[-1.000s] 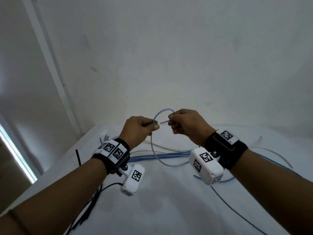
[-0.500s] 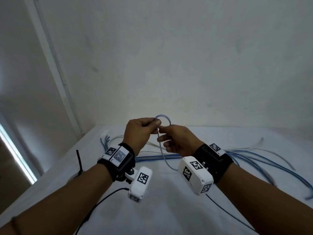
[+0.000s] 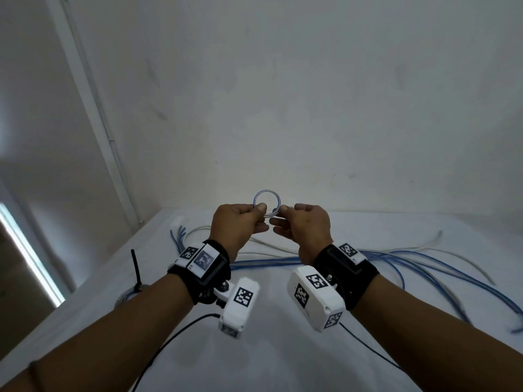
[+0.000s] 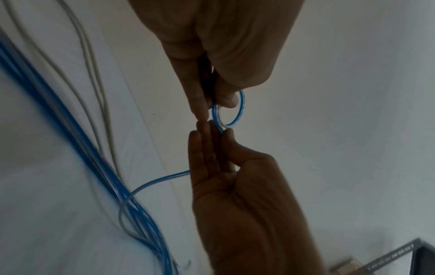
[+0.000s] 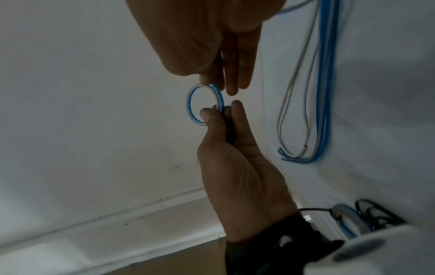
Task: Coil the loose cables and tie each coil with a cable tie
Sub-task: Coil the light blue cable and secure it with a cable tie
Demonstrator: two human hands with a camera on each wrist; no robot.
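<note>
A thin blue-and-clear cable is wound into a small round coil (image 3: 266, 190) held up in front of the wall. My left hand (image 3: 259, 210) pinches the coil's left side between thumb and forefinger. My right hand (image 3: 283, 212) pinches the same cable at the coil's right side, its other fingers nearly straight. In the left wrist view the coil (image 4: 241, 108) sits between the left hand (image 4: 216, 104) above and the right hand (image 4: 219, 130) below, and the cable's tail (image 4: 164, 176) runs down to the table. The right wrist view shows the coil (image 5: 189, 104) too.
A bundle of long blue cables (image 3: 396, 256) and white cables (image 3: 283, 246) lies across the white-covered table (image 3: 283, 349). At the left edge sits a coil tied with a black cable tie (image 3: 135, 278). Loose black ties (image 5: 376, 214) lie beside it. The wall stands close behind.
The open loop has become a small tight ring. My right hand moved from under the loop to its right side. Both hands sit slightly higher.
</note>
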